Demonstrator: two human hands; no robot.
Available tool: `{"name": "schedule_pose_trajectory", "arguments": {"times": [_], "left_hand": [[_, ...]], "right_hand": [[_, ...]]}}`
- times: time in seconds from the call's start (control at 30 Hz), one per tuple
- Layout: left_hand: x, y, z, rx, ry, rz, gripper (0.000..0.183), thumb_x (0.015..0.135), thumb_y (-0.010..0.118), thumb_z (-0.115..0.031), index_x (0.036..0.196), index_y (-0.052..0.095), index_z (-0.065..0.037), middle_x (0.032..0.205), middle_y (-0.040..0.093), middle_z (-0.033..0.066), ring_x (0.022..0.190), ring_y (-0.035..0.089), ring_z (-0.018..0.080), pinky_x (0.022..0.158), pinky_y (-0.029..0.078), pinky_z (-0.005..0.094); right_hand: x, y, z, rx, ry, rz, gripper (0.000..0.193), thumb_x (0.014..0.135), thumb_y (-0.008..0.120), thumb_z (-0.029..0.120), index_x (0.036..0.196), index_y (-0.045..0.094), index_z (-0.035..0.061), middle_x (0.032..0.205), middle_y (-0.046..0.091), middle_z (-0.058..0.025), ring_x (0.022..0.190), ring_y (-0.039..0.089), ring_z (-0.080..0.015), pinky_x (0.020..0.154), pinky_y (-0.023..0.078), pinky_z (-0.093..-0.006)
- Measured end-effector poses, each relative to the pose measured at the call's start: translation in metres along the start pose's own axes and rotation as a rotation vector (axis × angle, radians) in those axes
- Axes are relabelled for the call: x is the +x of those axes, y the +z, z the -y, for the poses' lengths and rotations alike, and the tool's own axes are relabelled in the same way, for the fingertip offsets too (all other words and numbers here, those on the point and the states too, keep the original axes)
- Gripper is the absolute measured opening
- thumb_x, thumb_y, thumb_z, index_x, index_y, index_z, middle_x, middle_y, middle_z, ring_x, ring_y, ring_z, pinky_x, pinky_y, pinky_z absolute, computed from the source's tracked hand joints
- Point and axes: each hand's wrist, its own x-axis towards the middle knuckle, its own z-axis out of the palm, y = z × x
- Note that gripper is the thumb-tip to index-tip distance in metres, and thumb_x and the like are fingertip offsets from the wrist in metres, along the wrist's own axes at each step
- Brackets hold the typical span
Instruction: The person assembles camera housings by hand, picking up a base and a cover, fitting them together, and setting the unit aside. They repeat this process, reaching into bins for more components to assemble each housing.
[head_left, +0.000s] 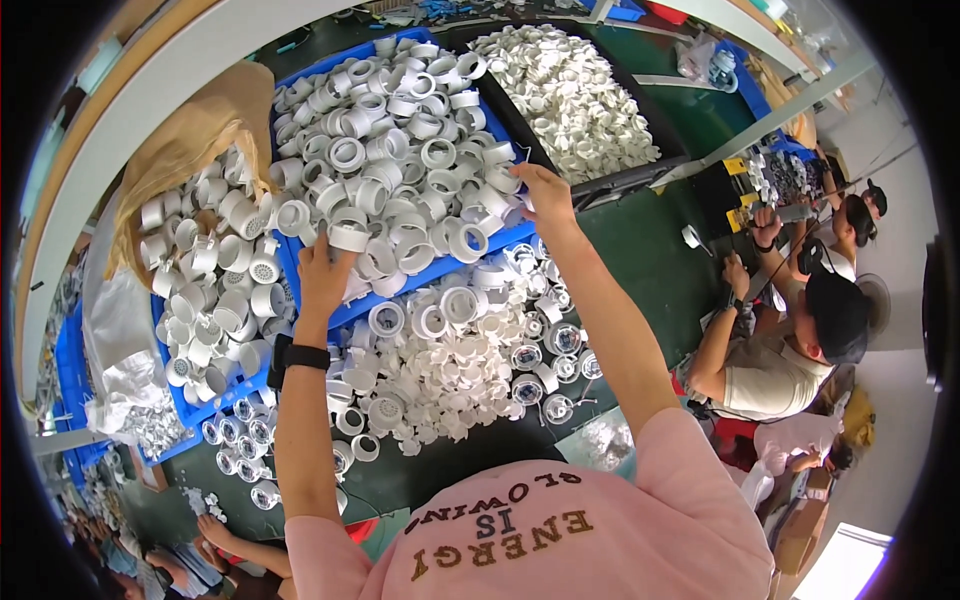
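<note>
White rings (375, 195) heaped in blue bin (510, 238), upper centre of frame. Left fingers (322, 243) parted against ring at heap's lower edge, right fingers (530, 178) bent at bin's right corner; grip cannot be told. Rings judged light, stiff, smooth; best pinched by rim.

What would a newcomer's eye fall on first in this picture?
Probably the blue tray heaped with white rings, upper centre, with the left hand over its near side and the right hand at its right side. Next, the black tray of small white pieces to its upper right, then the loose white pile nearer the pink shirt.
</note>
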Motion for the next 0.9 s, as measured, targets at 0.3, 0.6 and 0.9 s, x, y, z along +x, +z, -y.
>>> {"name": "schedule_pose_trajectory", "arguments": {"times": [0.3,0.6,0.9], "left_hand": [[0.025,-0.006,0.028,0.022,0.052,0.096,0.075,0.081,0.061,-0.051,0.139,0.044,-0.008,0.124,0.049,0.0289,0.115,0.047,0.0417,0.100,0.037,0.0429],[0.041,0.005,0.018,-0.030,-0.111,0.092,0.079,0.078,0.057,-0.059,0.138,0.044,-0.010,0.125,0.050,0.0307,0.119,0.045,0.0433,0.101,0.036,0.0442],[0.030,0.000,-0.025,0.044,-0.128,0.362,0.087,0.078,0.042,-0.071,0.135,0.048,-0.005,0.130,0.051,0.0280,0.126,0.044,0.0402,0.106,0.025,0.0489]], "right_hand": [[-0.232,-0.311,-0.184,0.045,0.267,0.210,0.034,0.089,0.063,0.022,0.112,0.063,-0.0037,0.100,0.067,-0.0089,0.083,0.062,-0.0161,0.077,0.049,-0.0293],[-0.249,-0.275,-0.181,-1.333,-0.236,0.325,0.047,0.086,0.060,0.039,0.119,0.057,0.0050,0.116,0.061,-0.0185,0.105,0.058,-0.0372,0.089,0.046,-0.0453],[0.039,-0.013,-0.016,-0.764,-0.559,0.029,0.059,0.084,0.057,0.052,0.127,0.057,0.0110,0.117,0.059,-0.0242,0.103,0.062,-0.0346,0.092,0.045,-0.0377]]}}
